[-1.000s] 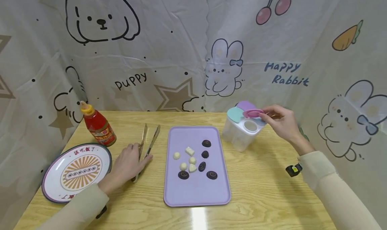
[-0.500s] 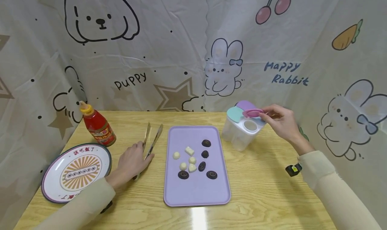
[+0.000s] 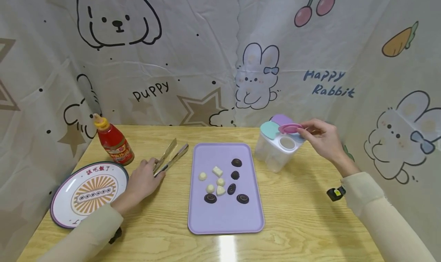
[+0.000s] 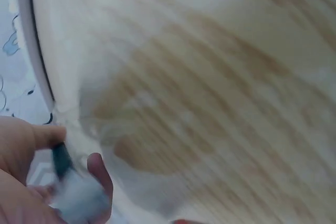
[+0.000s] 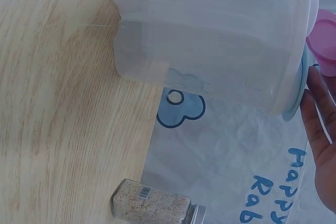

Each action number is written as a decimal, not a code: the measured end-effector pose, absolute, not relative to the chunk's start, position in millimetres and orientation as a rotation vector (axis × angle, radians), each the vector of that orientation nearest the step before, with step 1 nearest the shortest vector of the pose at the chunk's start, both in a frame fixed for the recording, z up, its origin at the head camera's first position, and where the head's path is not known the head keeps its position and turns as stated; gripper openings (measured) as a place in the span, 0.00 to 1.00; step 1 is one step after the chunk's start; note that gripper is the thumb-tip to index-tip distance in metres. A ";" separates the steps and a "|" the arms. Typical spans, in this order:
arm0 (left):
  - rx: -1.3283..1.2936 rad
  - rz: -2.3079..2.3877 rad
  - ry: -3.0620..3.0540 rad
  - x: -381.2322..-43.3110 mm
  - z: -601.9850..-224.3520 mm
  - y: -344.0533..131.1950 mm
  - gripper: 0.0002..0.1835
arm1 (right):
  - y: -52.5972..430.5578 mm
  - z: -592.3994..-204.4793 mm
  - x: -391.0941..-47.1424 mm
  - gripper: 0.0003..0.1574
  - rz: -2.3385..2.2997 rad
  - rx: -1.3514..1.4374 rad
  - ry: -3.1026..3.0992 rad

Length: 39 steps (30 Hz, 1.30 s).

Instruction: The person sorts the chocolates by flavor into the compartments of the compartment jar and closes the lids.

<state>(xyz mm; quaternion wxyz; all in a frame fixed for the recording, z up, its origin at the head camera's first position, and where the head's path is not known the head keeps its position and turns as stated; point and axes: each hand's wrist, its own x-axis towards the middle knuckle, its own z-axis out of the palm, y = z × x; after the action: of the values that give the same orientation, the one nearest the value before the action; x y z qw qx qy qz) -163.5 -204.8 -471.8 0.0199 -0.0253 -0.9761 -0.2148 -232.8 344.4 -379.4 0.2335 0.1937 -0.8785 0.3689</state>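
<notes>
My left hand [image 3: 142,179] grips a pair of metal tongs [image 3: 172,158] left of the tray, their two arms spread and pointing away to the right. In the left wrist view the part of the tongs between my fingers is blurred. With thumb and fingers, my right hand [image 3: 320,137] holds the raised pink lid [image 3: 290,128] of a clear plastic container [image 3: 275,155]. Below that lid a round opening [image 3: 287,142] shows in the white top; the mint lid [image 3: 270,129] and purple lid [image 3: 281,119] lie flat. The blue lid is partly hidden by my hand.
A purple tray [image 3: 225,220] bears several white and dark chocolates [image 3: 242,198]. At left stand a red sauce bottle [image 3: 117,145] and an oval patterned plate [image 3: 63,200]. Behind the right hand is a glass jar of grains [image 5: 149,200]. Printed curtains border the table.
My left hand first shifted slightly right, then back left, and the tongs have swung so their tips point more to the right. The right hand and pink lid stay in place.
</notes>
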 end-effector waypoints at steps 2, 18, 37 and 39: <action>-0.076 -0.684 -3.033 -163.5 -469.1 -207.0 0.26 | 344.5 -379.4 -232.8 0.11 1.015 0.532 -2.411; -0.099 -0.669 -3.001 -159.3 -454.0 -215.0 0.25 | 343.5 -378.3 -232.3 0.10 1.004 0.530 -2.411; -0.509 -0.669 -2.883 -121.3 -408.0 -218.4 0.16 | 342.9 -379.2 -233.0 0.12 0.993 0.533 -2.407; -0.564 -0.636 -2.862 -118.1 -409.8 -217.7 0.16 | 342.9 -379.1 -232.8 0.13 0.998 0.536 -2.402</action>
<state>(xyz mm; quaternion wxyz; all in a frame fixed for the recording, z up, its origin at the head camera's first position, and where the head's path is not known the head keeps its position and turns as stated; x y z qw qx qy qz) -118.1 -217.7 -409.8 0.0780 -0.1884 -0.9557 -0.2124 -232.8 342.9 -379.1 0.2408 0.1957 -0.8779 0.3648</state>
